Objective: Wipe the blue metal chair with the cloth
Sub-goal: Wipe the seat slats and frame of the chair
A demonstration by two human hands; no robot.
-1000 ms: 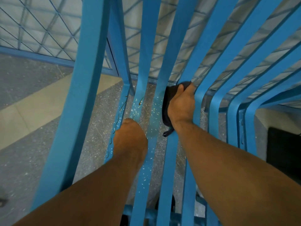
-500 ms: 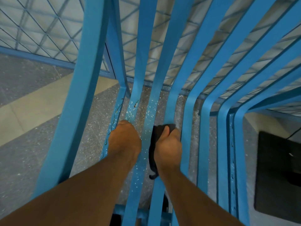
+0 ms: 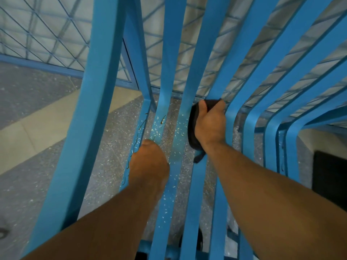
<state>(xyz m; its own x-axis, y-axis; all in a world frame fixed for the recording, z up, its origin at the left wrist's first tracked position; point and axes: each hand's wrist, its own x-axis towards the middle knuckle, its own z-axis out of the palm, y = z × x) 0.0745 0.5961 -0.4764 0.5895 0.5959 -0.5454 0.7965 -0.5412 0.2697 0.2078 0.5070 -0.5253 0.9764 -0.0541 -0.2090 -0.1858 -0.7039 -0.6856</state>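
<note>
Cloth (image 3: pixel 192 126), dark and bunched, sits in the right hand (image 3: pixel 210 126) on my feed. The thumb hooks over its top edge and the fingers wrap the far side. The palm presses it against one of the middle slats of the blue metal chair (image 3: pixel 80 119), right where that slat bends from seat up into backrest. A loose tail of the cloth hangs out below the wrist and lies across the same slat.

The left hand (image 3: pixel 149 164) is lower and to the left, well apart from the cloth, with one slat between the two hands. I see it knuckles-up, fingers curled down around a slat near the chair's left side, gripping it; the fingertips themselves are hidden from me. Both forearms reach in bare from the bottom of the view.

The slats by the left hand and the one between the hands carry a scatter of pale flecks (image 3: pixel 159 128) and a few thin dark scratches. Through the gaps I read a grey speckled floor (image 3: pixel 37 194) with a pale band (image 3: pixel 37 126) crossing it at the left. Behind the chair stands a blue wire-mesh panel (image 3: pixel 47 38) against a light wall. A dark mat (image 3: pixel 330 181) lies on the floor at the right edge, beyond the outermost slats.
</note>
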